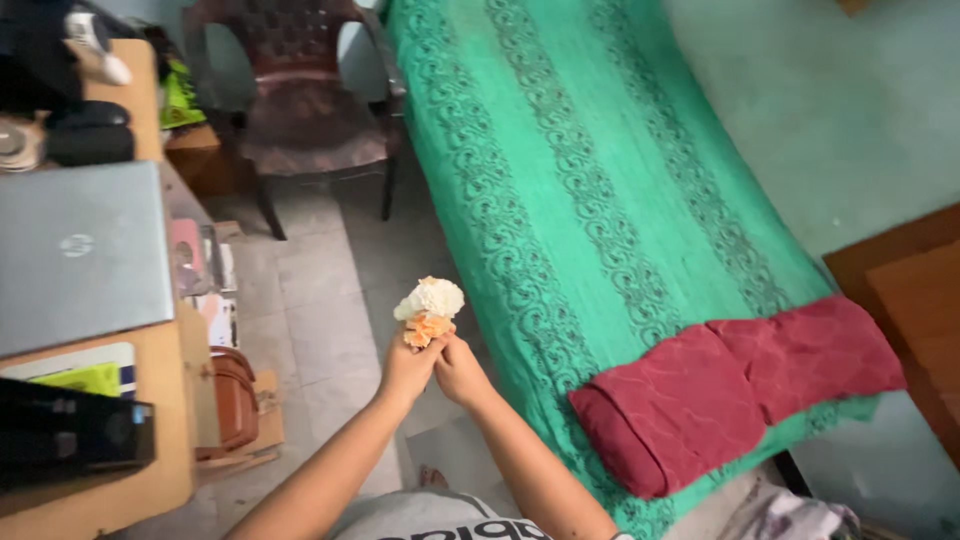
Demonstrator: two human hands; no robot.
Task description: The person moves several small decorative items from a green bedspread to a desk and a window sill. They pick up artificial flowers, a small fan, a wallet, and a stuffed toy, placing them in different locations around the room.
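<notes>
Both my hands meet in front of me over the floor, holding a small bunch of artificial flowers (430,308) with white and orange blooms. My left hand (408,368) grips the bunch from below on the left. On the right, my right hand (460,368) pinches the same bunch just under the orange bloom. The stems are hidden inside my fingers. The flowers point up and away from me, beside the edge of the bed.
A bed (600,200) with a green patterned sheet and a dark red pillow (740,385) fills the right. A wooden desk (160,420) with a closed grey laptop (80,255) stands at left. A dark chair (305,100) is at the back. A brown bag (232,400) sits by the desk.
</notes>
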